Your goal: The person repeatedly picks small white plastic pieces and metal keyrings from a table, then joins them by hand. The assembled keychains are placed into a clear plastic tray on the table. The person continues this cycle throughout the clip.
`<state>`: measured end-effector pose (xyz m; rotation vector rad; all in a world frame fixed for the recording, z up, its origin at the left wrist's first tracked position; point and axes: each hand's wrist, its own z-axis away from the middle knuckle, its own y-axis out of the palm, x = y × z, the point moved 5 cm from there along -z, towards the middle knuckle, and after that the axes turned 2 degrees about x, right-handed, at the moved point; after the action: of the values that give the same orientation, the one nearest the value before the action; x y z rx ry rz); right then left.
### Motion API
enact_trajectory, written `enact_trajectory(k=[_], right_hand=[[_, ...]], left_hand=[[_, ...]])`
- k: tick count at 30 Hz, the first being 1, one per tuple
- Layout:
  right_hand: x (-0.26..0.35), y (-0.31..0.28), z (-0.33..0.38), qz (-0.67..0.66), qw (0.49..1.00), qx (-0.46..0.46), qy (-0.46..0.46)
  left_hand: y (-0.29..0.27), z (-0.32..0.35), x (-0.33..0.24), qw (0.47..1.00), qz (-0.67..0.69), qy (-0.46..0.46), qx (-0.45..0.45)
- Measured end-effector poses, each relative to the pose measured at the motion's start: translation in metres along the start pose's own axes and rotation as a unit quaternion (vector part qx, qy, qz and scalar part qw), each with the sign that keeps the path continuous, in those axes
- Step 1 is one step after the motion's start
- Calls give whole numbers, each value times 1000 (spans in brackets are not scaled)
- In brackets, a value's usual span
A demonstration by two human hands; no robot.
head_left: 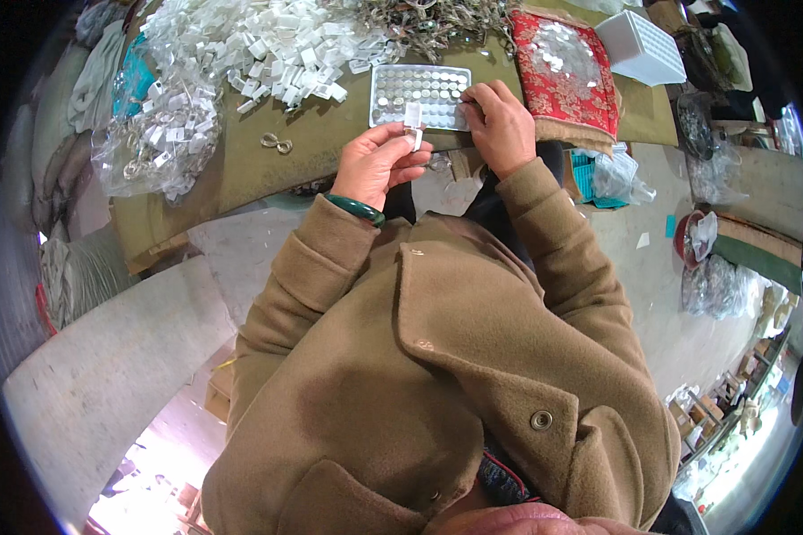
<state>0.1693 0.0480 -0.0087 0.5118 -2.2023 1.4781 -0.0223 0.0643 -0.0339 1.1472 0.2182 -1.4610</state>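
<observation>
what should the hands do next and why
Perhaps the right hand should pick a round silvery disc from the white plastic tray: it is at the tray's right edge, discs sit in rows, and the left hand holds a small white rectangular plastic piece. Whether it already pinches one is hidden.

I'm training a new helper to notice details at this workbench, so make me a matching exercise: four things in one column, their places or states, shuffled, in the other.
1. Green bangle
2. Red patterned cloth
3. Small white plastic case
4. Right hand

A. Held in the fingers of the left hand
B. With its fingertips at the right edge of the tray
C. Around the left wrist
D. Bearing a scatter of small pale pieces

Right pairs: 1-C, 2-D, 3-A, 4-B
</observation>
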Motion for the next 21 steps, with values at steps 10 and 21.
enact_trajectory(k=[10,21], right_hand=[[-3,4,-9,-44,999,-5,-27],[3,3,-11,-9,994,59,-88]], left_hand=[[7,-3,10,1000,-10,-1,5],[1,-5,3,1000,14,15,11]])
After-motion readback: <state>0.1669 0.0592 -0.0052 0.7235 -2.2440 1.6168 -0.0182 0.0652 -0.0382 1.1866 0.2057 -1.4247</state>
